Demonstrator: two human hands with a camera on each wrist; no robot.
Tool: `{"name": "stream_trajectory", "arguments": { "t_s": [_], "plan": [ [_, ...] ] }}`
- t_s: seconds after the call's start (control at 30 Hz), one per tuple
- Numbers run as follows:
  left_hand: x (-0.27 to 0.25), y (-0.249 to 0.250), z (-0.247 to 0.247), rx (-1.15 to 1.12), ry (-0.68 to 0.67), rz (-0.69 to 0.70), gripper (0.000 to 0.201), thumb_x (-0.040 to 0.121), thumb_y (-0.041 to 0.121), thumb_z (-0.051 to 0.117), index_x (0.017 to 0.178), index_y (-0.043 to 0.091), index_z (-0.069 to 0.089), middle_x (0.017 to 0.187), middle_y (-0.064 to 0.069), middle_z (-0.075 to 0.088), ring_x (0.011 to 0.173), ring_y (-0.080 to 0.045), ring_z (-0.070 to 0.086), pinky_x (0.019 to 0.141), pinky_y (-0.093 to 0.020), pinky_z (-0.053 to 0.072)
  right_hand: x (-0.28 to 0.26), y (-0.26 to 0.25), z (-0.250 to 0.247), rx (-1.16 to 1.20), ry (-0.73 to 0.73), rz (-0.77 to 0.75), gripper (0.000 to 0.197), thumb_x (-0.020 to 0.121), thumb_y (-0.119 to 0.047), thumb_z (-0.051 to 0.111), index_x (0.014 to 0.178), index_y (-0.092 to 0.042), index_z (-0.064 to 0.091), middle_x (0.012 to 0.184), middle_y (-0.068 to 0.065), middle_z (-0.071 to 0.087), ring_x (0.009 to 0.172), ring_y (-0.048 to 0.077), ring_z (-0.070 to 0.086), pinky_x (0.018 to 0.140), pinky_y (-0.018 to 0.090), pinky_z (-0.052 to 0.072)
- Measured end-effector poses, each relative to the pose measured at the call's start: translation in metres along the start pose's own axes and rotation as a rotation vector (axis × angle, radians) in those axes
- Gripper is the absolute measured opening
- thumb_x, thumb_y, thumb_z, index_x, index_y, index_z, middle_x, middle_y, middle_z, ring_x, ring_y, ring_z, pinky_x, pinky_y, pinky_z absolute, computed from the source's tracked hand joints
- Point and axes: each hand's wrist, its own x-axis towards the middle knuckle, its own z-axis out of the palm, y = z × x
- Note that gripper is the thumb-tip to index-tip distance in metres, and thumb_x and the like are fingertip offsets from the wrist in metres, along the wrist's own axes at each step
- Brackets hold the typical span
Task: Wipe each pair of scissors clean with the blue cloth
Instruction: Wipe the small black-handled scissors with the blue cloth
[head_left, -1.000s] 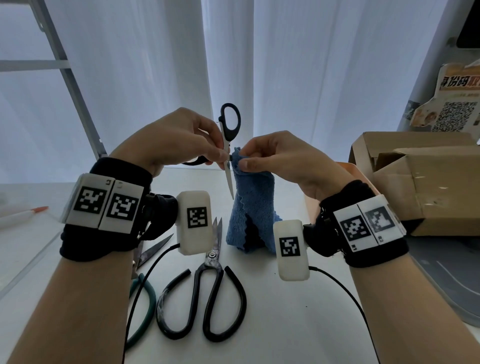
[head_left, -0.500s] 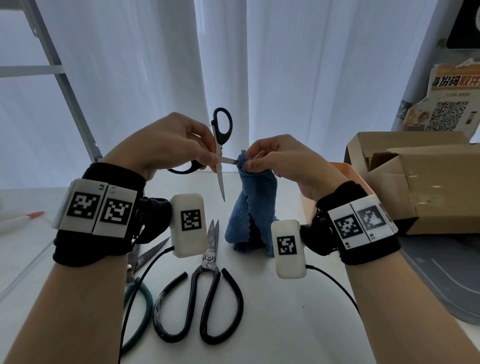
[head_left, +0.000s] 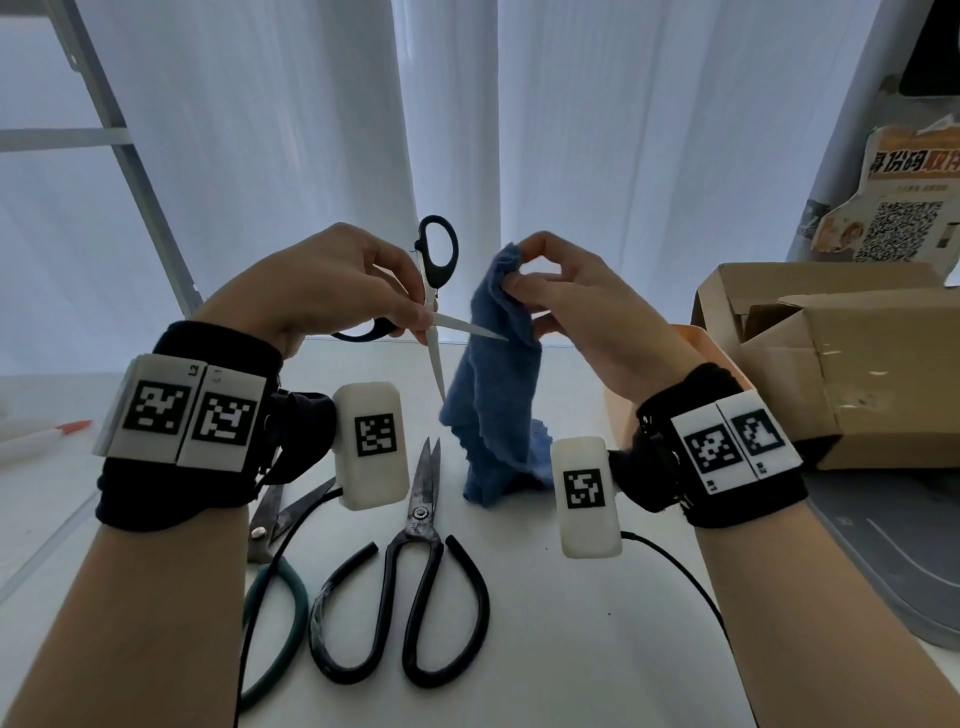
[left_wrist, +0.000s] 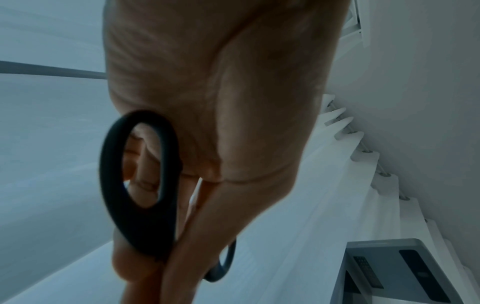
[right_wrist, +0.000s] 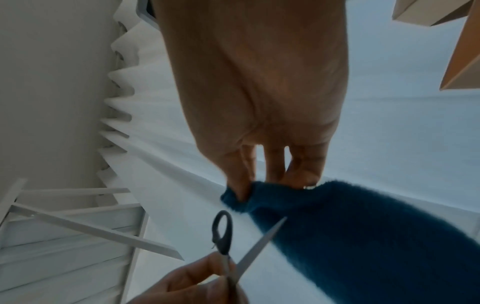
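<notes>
The fingers (head_left: 387, 304) of the left hand (head_left: 317, 291) are pinched round the pivot of the small scissors (head_left: 434, 291), which are held in the air with the blades spread wide apart, one hanging down, one aimed at the cloth (head_left: 498, 374). The right hand (head_left: 576, 306) is closed on the cloth's top edge, thumb and fingertips curled round it; the cloth hangs from there down to the desk (head_left: 597, 649). The sideways blade's tip lies against or just before the cloth; which cannot be told. The step in hand is judged to be the wiping of this pair, between strokes. Next, the cloth would need to be folded round one blade and drawn toward its tip.

Half a second earlier the cloth was pinched close against the scissors at the pivot; now it has been drawn away, and the sideways blade is bared. The black scissors (head_left: 415, 571) and green scissors (head_left: 280, 587), near the cloth's foot, lie unmoved.
</notes>
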Motion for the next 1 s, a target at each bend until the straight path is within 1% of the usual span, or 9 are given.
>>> {"name": "stream_trajectory", "arguments": {
  "t_s": [0.1,0.17,0.3,0.43,0.6,0.67,0.8,0.9,1.0],
  "plan": [
    [0.001,0.000,0.000,-0.007,0.009,0.002,0.011,0.082,0.012,0.078,0.086,0.006,0.070,0.077,-0.002,0.077,0.068,-0.009,0.060,0.072,-0.024,0.041,-0.004,-0.006,0.005,-0.055,-0.152,-0.027,0.008,0.096,-0.014,0.060,0.097,-0.014,0.068,0.084,-0.002,0.065,0.080,0.012,0.057,0.072,0.027,0.045],
    [0.001,0.000,0.001,-0.012,0.008,0.006,0.012,0.081,0.012,0.079,0.086,0.005,0.071,0.075,-0.002,0.077,0.069,-0.010,0.059,0.072,-0.024,0.042,-0.006,-0.006,0.008,-0.106,-0.159,-0.033,0.010,0.094,-0.018,0.064,0.095,-0.012,0.073,0.083,-0.004,0.067,0.081,0.008,0.057,0.072,0.025,0.045],
    [0.001,0.002,0.003,0.001,0.003,0.018,0.011,0.081,0.012,0.079,0.086,0.006,0.071,0.079,-0.009,0.076,0.071,-0.013,0.059,0.070,-0.026,0.042,-0.005,-0.004,0.015,-0.147,-0.157,-0.035,0.014,0.084,-0.024,0.078,0.093,-0.014,0.075,0.090,0.008,0.071,0.081,0.009,0.062,0.074,0.024,0.048],
    [0.002,0.004,0.005,0.003,-0.005,0.021,0.009,0.080,0.012,0.079,0.085,0.007,0.072,0.084,-0.012,0.076,0.073,-0.014,0.060,0.070,-0.026,0.042,-0.005,-0.004,0.021,-0.205,-0.140,-0.056,0.014,0.083,-0.020,0.079,0.094,-0.011,0.076,0.093,0.019,0.068,0.077,0.012,0.056,0.079,0.029,0.047],
    [0.003,0.004,0.008,0.028,-0.036,0.028,0.007,0.081,0.011,0.077,0.081,0.008,0.070,0.079,-0.009,0.076,0.069,-0.012,0.058,0.072,-0.026,0.042,-0.003,-0.004,0.019,-0.316,-0.151,-0.031,0.008,0.091,-0.010,0.067,0.093,-0.014,0.075,0.080,-0.001,0.066,0.076,0.008,0.055,0.081,0.027,0.045],
    [0.003,0.004,0.009,0.031,-0.026,0.028,0.007,0.082,0.010,0.076,0.080,0.009,0.070,0.081,-0.012,0.075,0.069,-0.013,0.057,0.066,-0.022,0.042,-0.003,-0.004,0.019,-0.346,-0.161,-0.022,0.005,0.091,-0.017,0.070,0.091,-0.012,0.072,0.079,-0.004,0.062,0.075,0.008,0.053,0.078,0.026,0.042],
    [0.004,0.004,0.008,0.022,0.003,0.034,0.005,0.083,0.011,0.076,0.082,0.009,0.071,0.083,-0.012,0.075,0.068,-0.011,0.057,0.062,-0.020,0.041,-0.003,-0.001,0.022,-0.317,-0.100,-0.017,0.023,0.085,-0.031,0.076,0.083,-0.009,0.071,0.065,-0.011,0.057,0.062,0.000,0.048,0.064,0.020,0.037],
    [0.006,0.002,0.010,0.036,0.000,0.035,0.004,0.083,0.009,0.075,0.083,0.008,0.071,0.074,-0.005,0.075,0.064,-0.007,0.059,0.064,-0.020,0.044,-0.001,-0.001,0.024,-0.295,-0.101,-0.010,0.013,0.088,-0.024,0.073,0.083,-0.012,0.074,0.069,-0.006,0.061,0.069,0.005,0.052,0.071,0.022,0.040],
    [0.007,0.002,0.011,0.038,-0.017,0.039,0.004,0.082,0.007,0.075,0.082,0.007,0.071,0.077,-0.006,0.076,0.066,-0.009,0.060,0.069,-0.022,0.047,-0.003,-0.002,0.023,-0.306,-0.150,-0.015,0.006,0.089,-0.016,0.071,0.084,-0.013,0.073,0.070,-0.004,0.058,0.068,0.006,0.050,0.071,0.022,0.039]
  ]
}}
